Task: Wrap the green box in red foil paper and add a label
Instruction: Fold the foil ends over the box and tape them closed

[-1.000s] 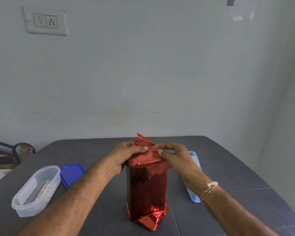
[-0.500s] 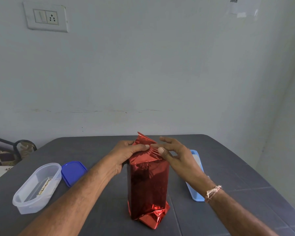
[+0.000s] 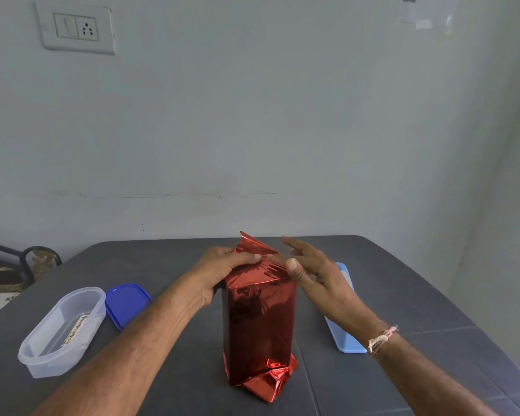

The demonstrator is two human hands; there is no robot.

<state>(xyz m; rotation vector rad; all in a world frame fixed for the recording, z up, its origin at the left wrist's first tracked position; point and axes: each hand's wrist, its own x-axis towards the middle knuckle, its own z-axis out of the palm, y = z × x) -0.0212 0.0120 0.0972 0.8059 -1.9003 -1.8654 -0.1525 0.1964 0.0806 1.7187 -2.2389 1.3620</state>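
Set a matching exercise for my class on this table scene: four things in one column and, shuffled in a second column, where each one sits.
Things
1. foil-wrapped box
2. clear tub
3. dark blue lid
4. light blue tray

Places
A. lying flat between the tub and the box
B. to the right of the box
C. standing upright in the middle
D. farthest left, open on top

Pairs: 1-C, 2-D, 3-A, 4-B
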